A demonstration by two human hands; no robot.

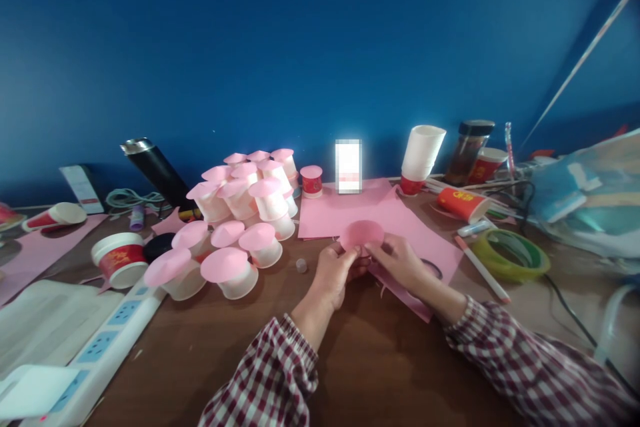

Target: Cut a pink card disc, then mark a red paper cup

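Observation:
Between my hands is a pink paper disc [361, 235], raised a little above the table. My left hand [336, 273] pinches its lower left edge. On the lower right edge the fingers of my right hand [397, 260] are closed too. Pink paper sheets [345, 210] lie behind and under my right hand. To the left stand several white paper cups [240, 282] topped with pink paper cones [224, 265], some of them stacked. A red paper cup [313, 184] with a pink top stands behind them, near the wall.
A power strip [107, 340] runs along the left. Behind it are a paper cup [120, 260] and a black flask [157, 170]. On the right are a roll of yellow-green tape [510, 255], a marker [483, 269], stacked white cups [423, 150] and a plastic bag [590, 193].

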